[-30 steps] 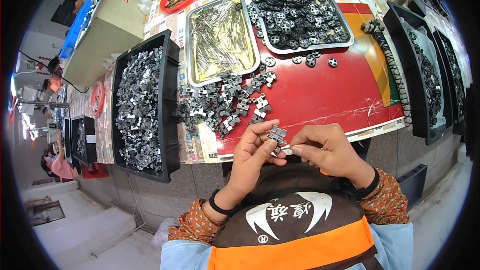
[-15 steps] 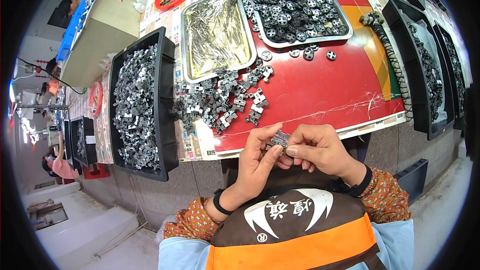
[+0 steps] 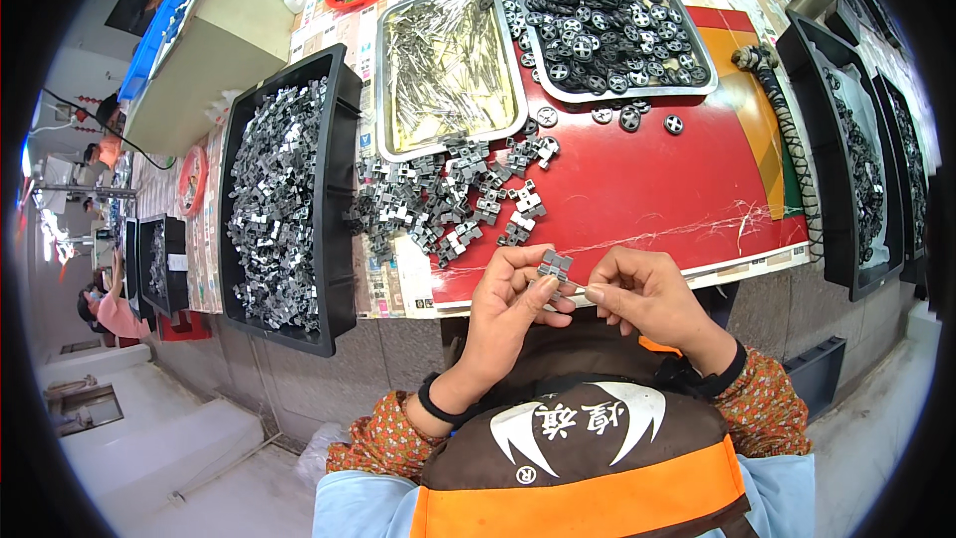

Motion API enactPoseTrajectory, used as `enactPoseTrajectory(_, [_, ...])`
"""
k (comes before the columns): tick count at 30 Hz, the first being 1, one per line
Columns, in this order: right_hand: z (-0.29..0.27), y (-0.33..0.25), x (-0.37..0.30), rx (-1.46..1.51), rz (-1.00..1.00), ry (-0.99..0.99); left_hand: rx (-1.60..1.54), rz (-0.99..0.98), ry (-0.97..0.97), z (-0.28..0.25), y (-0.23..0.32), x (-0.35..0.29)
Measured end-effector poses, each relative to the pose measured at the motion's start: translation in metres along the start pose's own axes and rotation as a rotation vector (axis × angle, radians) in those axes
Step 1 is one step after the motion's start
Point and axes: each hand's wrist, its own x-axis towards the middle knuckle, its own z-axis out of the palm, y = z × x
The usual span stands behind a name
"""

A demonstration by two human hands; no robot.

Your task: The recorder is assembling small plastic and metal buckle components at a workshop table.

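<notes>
My left hand pinches a small grey plastic part between thumb and fingers, just off the table's front edge. Close by on the right, my right hand has its thumb and forefinger pressed together on a thin metal pin. The pin reaches to the grey part; whether it sits inside cannot be made out. Beyond my left hand a loose heap of similar grey parts lies on the table. Behind the heap, a metal tray holds many thin metal pins.
Small black wheels fill another metal tray, and a few lie on the red board. A black bin of grey parts stands at left. A cord-wrapped hose and another black bin are at right.
My right hand has drawn slightly away from my left, and the pin between them now shows. The grey part stays in my left hand. The view has shifted a little.
</notes>
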Motion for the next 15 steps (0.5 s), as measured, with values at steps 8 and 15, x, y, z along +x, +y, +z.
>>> enactPoseTrajectory(8, [0.019, 0.015, 0.005, -0.076, -0.267, 0.06, 0.001, 0.055, -0.035, 0.002, -0.012, -0.004])
enactPoseTrajectory(15, [0.012, -0.003, 0.011, -0.006, -0.043, -0.009, 0.015, 0.014, -0.039, -0.008, -0.01, 0.004])
